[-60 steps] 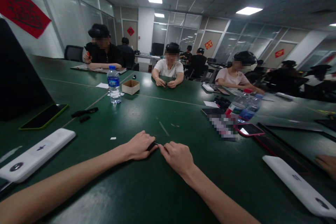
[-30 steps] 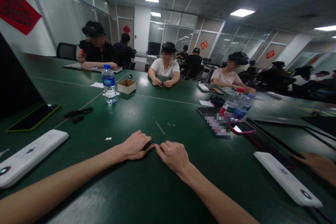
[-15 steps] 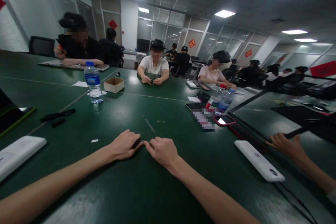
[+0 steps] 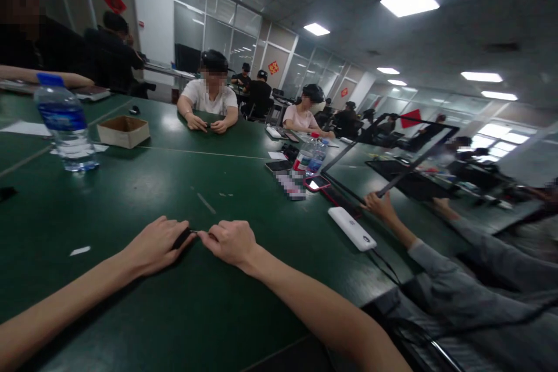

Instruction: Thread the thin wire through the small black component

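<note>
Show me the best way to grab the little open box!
I'd pinch the box by two opposite walls, thumb on one and fingers on the other, reaching down from above on its near right side. It sits flat, with an open top and upright walls, so the sides seem easy to squeeze. A tall bottle stands to its left and could get bumped.

Both arms (image 4: 82,296) reach forward and converge, the left hand (image 4: 160,244) knuckles-up with fingers curled in a grip, the right hand (image 4: 232,245) also curled, fingertips nearly meeting.
</note>
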Motion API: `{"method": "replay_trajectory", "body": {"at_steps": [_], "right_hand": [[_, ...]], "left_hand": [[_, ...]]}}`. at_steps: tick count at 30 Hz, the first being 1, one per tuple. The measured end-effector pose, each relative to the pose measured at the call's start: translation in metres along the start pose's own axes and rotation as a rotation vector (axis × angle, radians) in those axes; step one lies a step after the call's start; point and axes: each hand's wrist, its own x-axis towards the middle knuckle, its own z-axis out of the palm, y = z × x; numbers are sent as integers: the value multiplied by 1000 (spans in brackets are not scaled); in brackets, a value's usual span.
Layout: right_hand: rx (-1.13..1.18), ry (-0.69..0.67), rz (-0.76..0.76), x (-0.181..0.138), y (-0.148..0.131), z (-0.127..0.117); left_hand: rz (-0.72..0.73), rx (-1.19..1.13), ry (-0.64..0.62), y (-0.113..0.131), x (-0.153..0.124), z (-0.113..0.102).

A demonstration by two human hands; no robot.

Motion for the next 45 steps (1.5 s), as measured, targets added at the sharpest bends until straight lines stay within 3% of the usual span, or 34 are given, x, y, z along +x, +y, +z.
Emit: {"method": "replay_trajectory", "body": {"at_steps": [13, 20, 31, 45], "right_hand": [[-30, -65, -26, 0, -6, -1], [-56, -37, 19, 2, -8, -4], [-21, 33, -59, 4, 0, -6], [-27, -20, -52, 5, -2, -12]], "left_hand": [[23, -42, -18, -14, -2, 9], [43, 40, -12, -10, -1, 0], [32, 125, 39, -4, 2, 1], [18, 137, 18, 3, 4, -6]]}}
